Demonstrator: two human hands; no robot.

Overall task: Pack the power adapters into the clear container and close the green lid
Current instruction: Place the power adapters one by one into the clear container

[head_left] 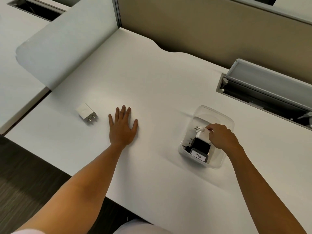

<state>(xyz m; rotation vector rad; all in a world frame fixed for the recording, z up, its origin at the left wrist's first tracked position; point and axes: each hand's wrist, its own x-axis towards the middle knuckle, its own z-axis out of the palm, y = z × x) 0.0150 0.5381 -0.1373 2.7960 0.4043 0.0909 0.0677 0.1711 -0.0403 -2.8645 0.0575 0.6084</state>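
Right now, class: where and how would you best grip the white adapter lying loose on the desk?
Pinch the white adapter across its flat side faces, coming from above. It lies flat with prongs toward the near edge, so grip the blocky body behind them; the left hand is nearest.

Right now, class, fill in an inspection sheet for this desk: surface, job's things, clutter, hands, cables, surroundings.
Surface: white desk, mostly bare.
Job's things: clear container holds black adapters and a white adapter; another white adapter lies loose on the desk; green lid not seen.
Clutter: nothing seen.
Hands: left hand flat on desk; right hand pinching the white adapter in the container.
Cables: nothing seen.
Surroundings: partition panels, open cable tray.
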